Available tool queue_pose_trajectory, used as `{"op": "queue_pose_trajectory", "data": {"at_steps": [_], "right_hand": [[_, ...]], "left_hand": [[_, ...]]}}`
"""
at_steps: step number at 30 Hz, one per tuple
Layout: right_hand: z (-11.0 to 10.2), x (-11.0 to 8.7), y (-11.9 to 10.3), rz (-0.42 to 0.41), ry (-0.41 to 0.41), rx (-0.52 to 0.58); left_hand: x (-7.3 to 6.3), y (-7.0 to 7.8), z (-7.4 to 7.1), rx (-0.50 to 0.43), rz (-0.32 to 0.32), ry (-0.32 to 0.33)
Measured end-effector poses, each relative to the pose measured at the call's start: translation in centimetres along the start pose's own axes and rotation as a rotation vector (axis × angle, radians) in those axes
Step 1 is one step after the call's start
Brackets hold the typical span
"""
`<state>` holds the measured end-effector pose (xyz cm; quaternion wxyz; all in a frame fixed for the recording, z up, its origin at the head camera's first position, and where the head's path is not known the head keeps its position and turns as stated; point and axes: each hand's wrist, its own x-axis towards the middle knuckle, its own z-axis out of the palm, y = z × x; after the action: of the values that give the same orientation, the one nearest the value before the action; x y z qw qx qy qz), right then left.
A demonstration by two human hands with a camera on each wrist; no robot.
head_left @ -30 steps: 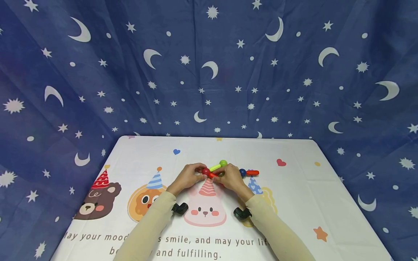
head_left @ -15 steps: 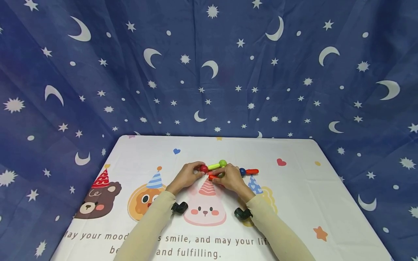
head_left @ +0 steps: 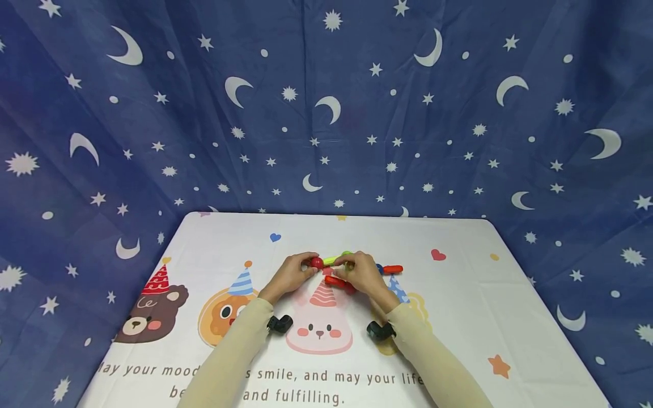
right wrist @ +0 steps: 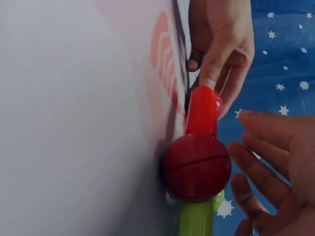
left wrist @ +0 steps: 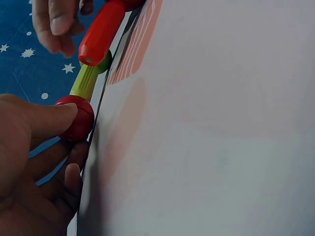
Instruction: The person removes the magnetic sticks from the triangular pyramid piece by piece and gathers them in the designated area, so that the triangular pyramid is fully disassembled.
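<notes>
My left hand (head_left: pixel 292 277) pinches a red ball (left wrist: pixel 78 118) between thumb and fingers. A yellow-green rod (left wrist: pixel 84 81) runs from that ball to a green ball (left wrist: pixel 105 62), partly hidden. Above the green rod hovers my right hand (head_left: pixel 359 275), its fingers spread apart and holding nothing in the right wrist view. Just in front of it on the table lies a red rod (head_left: pixel 336 281), joined to a second, darker red ball (right wrist: pixel 197 167) with another green rod (right wrist: pixel 196 219) beyond. That ball is mostly hidden by my right hand in the head view.
Right of my right hand lies a blue ball (head_left: pixel 380 268) with a red rod (head_left: pixel 393 270) attached. The white tablecloth (head_left: pixel 459 317) carries printed animals and lettering. A dark blue curtain (head_left: pixel 326 153) hangs behind the table.
My right hand has let go of the red rod, which now lies on the table, and its fingers have moved back toward the green rod. My left hand has shifted slightly left with the red ball.
</notes>
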<state>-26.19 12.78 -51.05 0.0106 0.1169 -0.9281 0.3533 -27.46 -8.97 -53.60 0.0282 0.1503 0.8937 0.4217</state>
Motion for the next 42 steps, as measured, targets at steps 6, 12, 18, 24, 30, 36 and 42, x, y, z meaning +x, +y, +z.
{"op": "queue_pose_trajectory", "data": {"at_steps": [6, 12, 18, 24, 30, 36, 42], "right_hand": [[-0.2, 1.5, 0.3, -0.050, 0.039, 0.019], [0.0, 2.8, 0.6, -0.014, -0.046, -0.028], [0.4, 3.7, 0.6, 0.023, -0.110, -0.053], [0.7, 3.9, 0.3, 0.084, -0.142, -0.043], [0.9, 3.8, 0.4, 0.088, -0.147, -0.041], [0.7, 4.0, 0.2, 0.100, -0.125, -0.026], [0.8, 4.1, 0.3, 0.103, -0.123, -0.050]], "left_hand": [[-0.1, 0.2, -0.2, 0.005, -0.009, -0.010], [-0.1, 0.0, -0.2, -0.009, 0.002, -0.017], [-0.1, 0.0, -0.1, -0.021, -0.034, -0.022], [0.0, 0.1, 0.0, -0.019, -0.031, -0.018], [-0.2, 0.1, 0.0, -0.001, -0.021, -0.015], [-0.1, 0.3, -0.1, -0.005, -0.003, -0.001], [-0.3, 0.3, -0.3, -0.003, -0.018, -0.003]]}}
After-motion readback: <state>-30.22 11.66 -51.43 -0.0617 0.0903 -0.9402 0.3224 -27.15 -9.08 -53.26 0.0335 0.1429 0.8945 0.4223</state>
